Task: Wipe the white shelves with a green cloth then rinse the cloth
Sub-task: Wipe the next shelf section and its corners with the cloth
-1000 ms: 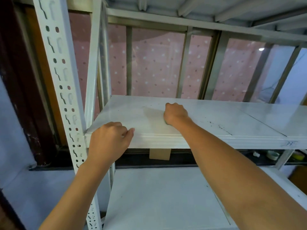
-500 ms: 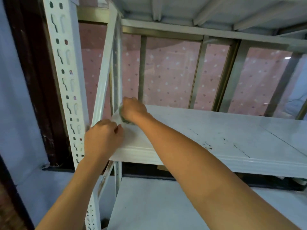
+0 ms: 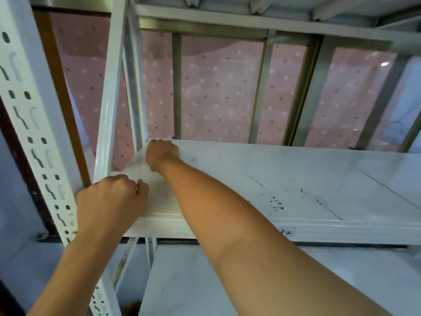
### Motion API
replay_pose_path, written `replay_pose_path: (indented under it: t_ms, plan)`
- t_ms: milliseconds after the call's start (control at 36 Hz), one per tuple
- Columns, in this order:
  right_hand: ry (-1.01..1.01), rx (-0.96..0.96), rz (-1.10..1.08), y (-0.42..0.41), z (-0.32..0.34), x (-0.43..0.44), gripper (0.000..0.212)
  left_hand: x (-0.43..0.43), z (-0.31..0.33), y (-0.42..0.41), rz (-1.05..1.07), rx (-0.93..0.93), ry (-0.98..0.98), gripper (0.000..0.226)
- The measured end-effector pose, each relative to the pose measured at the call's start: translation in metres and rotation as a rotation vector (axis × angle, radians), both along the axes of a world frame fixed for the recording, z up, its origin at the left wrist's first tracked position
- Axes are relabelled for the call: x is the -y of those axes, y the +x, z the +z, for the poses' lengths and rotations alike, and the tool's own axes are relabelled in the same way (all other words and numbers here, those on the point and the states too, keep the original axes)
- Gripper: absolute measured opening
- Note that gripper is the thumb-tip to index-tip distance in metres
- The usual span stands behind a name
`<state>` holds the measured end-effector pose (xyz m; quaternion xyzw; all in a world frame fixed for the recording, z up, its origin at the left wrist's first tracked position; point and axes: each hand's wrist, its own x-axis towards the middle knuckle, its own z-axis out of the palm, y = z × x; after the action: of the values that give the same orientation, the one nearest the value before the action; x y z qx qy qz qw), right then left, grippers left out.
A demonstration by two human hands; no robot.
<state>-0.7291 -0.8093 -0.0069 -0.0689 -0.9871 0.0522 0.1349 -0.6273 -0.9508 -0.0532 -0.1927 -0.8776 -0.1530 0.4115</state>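
The middle white shelf (image 3: 284, 174) runs across the view at chest height, with black scuff marks (image 3: 276, 202) on its top. My right hand (image 3: 162, 153) is a closed fist pressed on the shelf's far left corner, next to the rear upright. The green cloth is hidden under that fist. My left hand (image 3: 111, 201) sits with curled fingers on the shelf's front left corner and grips the front edge.
A perforated white post (image 3: 34, 133) stands at the left front, and a rear upright (image 3: 134, 87) behind it. Another shelf's underside (image 3: 250, 10) is overhead and a lower shelf (image 3: 205, 281) below. Behind is a window with pink dotted covering (image 3: 216, 92).
My right hand has slid from the middle of the shelf leftward and back into the far left corner. The left hand has stayed on the front edge; the view has shifted left.
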Motion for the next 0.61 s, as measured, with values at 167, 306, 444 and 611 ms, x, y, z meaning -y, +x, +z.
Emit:
replay_pose_path:
  t_ms: [167, 306, 444, 611]
  plan:
    - [0.064, 0.061, -0.198, 0.021, 0.004, -0.071, 0.039, -0.021, 0.008, 0.009, -0.077, -0.007, 0.016, 0.040]
    - [0.111, 0.160, -0.332, 0.051, 0.005, -0.113, 0.043, -0.046, 0.008, 0.010, -0.206, 0.004, 0.000, 0.042]
    - [0.160, 0.188, -0.426, 0.085, 0.002, -0.143, 0.037, -0.065, 0.008, 0.016, -0.245, 0.078, -0.045, 0.041]
    - [0.119, 0.163, -0.293, 0.107, 0.019, -0.173, 0.031, -0.067, 0.012, 0.014, -0.257, 0.120, -0.060, 0.033]
